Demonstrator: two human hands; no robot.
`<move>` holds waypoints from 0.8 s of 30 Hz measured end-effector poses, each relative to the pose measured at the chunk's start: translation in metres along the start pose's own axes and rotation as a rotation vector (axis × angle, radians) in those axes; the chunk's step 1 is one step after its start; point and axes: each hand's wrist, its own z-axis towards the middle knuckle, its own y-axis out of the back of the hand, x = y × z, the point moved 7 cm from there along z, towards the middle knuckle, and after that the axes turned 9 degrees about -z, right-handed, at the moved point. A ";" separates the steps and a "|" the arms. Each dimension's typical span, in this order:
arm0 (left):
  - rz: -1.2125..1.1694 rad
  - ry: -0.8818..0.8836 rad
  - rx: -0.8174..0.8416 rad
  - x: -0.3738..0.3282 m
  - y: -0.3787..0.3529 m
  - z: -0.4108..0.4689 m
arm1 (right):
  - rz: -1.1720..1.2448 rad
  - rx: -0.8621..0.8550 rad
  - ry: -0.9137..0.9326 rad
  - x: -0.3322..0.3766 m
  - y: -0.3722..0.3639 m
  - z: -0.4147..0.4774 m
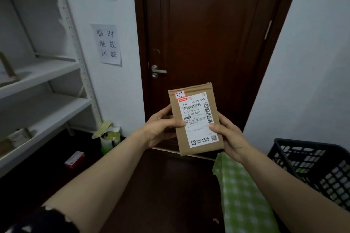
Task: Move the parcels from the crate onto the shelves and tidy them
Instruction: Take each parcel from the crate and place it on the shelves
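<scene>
We hold one parcel point(197, 119) up in the air in front of the dark brown door point(198, 24), well clear of the white shelves point(43, 73) on the left and of the black plastic crate point(312, 164) at the lower right. It is a small, flat box of plain brown cardboard, standing on its short end and leaning a little to the left, with a taped flap along its top edge. A tall white shipping label point(198, 117) covers most of the face turned to us. It carries the printed line "642 L714-00 015", barcodes across the top and down the right side, and a small square code near the bottom right corner. A red-edged sticker point(180, 95) at the label's top left corner bears the handwritten "3-3-1". Both forearms reach forward and meet at the box. Our left hand point(162, 125) grips its left edge, thumb laid across the front onto the label and fingers curled round behind. Our right hand point(227, 136) grips the right edge lower down, thumb pressed on the label's right margin. Its other fingers are hidden behind the cardboard. A green checked cloth point(242, 195) lies beside the crate.
</scene>
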 end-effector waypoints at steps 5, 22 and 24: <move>-0.002 -0.016 -0.049 -0.008 0.024 -0.019 | -0.004 0.064 0.002 0.001 -0.030 0.005; 0.082 0.016 -0.166 -0.008 0.098 -0.097 | -0.198 0.140 0.019 0.019 -0.107 0.014; 0.095 0.028 -0.218 -0.003 0.111 -0.121 | -0.275 0.250 0.051 0.029 -0.132 0.017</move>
